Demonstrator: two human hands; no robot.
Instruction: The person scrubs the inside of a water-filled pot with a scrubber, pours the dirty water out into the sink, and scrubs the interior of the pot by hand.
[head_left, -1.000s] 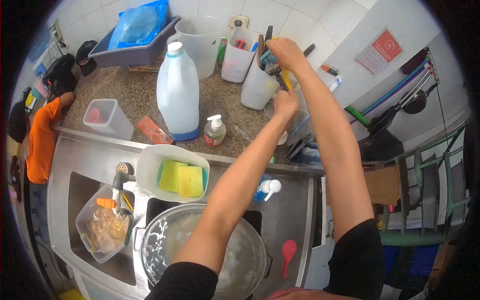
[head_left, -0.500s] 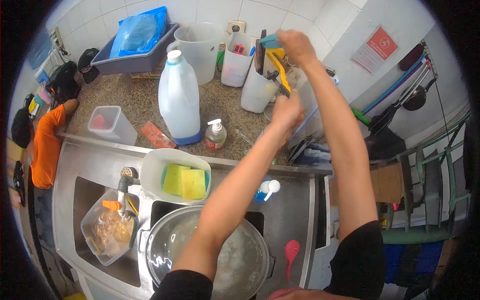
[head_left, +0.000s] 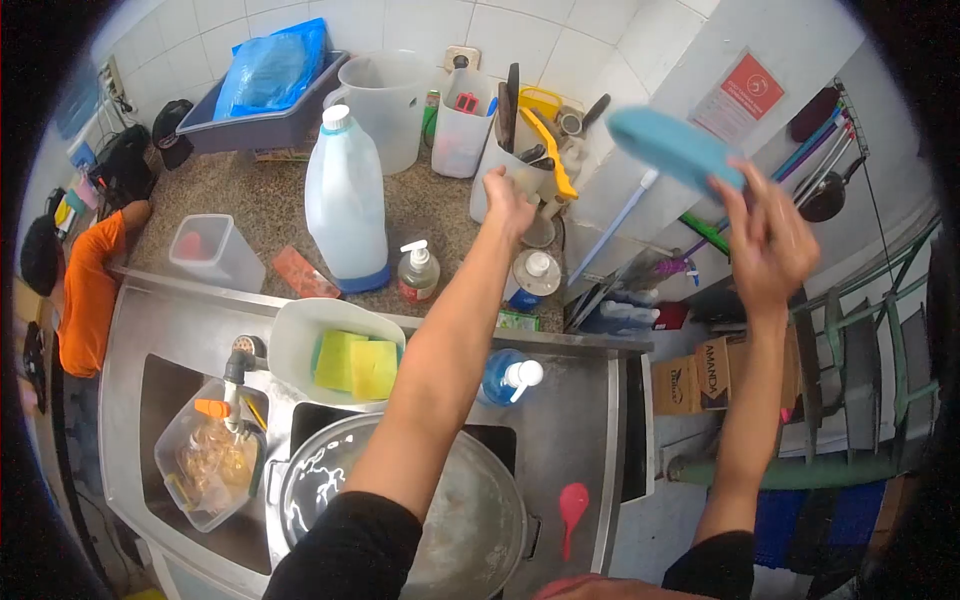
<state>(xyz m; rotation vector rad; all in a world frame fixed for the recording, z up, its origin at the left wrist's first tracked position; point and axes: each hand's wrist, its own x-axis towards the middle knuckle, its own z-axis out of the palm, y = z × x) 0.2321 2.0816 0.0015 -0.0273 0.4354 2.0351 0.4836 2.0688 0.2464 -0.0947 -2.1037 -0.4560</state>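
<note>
My right hand point(head_left: 772, 238) is raised at the right, its fingers closed on the end of a teal object point(head_left: 675, 150) that is blurred by motion. At the back of the counter, my left hand point(head_left: 508, 205) is against the front of a white plastic container point(head_left: 483, 182); whether its fingers grip the rim is unclear. Dark-handled utensils point(head_left: 508, 108) and a yellow-handled tool point(head_left: 550, 150) stick out of that container. Another white container point(head_left: 463, 130) with a red item inside stands just left of it.
A large pot point(head_left: 465, 510) and a tub with yellow sponges point(head_left: 290, 350) stand at the sink. A tall bottle point(head_left: 343, 200), soap pump point(head_left: 418, 272) and blue pump bottle point(head_left: 508, 378) are nearby. A red spoon point(head_left: 572, 505) lies right. Another person's orange sleeve point(head_left: 88, 290) shows left.
My right hand has pulled the teal object out of the container and carried it right and down. My left hand has let go of the yellow-handled tool and moved left to the container's front.
</note>
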